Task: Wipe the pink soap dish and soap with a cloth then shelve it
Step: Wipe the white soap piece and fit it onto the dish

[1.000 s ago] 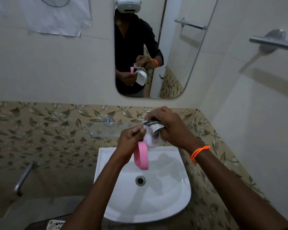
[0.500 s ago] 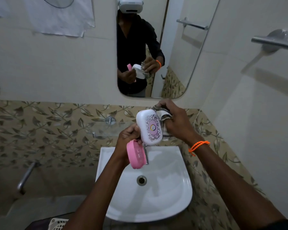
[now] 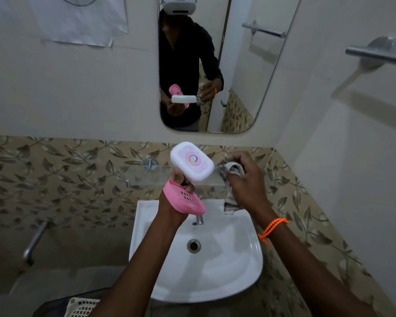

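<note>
Below my forearms, a white plastic basket poked into view at the bottom edge, and past it the white sink spread under both wrists, its drain sitting between my arms and the tap spout just behind. An orange beaded bracelet circled my right wrist.

Over the back of the basin, my left hand gripped the pink soap dish, fingers curled round its upper end, so the slotted tray tilted down toward the tap. The white lid, with a round pink emblem on top, stood open above my left thumb, lifted off the tray and angled toward the wall; whether soap lay inside I could not tell.

Just beside the lid, my right hand was clenched on a bunched grey-and-white cloth, one tail of it hanging down toward the sink rim. The cloth sat close to the lid's right edge; contact was unclear.

Behind my hands ran a glass shelf on a leaf-patterned tile band. Higher up, the mirror reflected my dark sleeves, the dish and cloth, and a towel bar jutted from the right wall.
</note>
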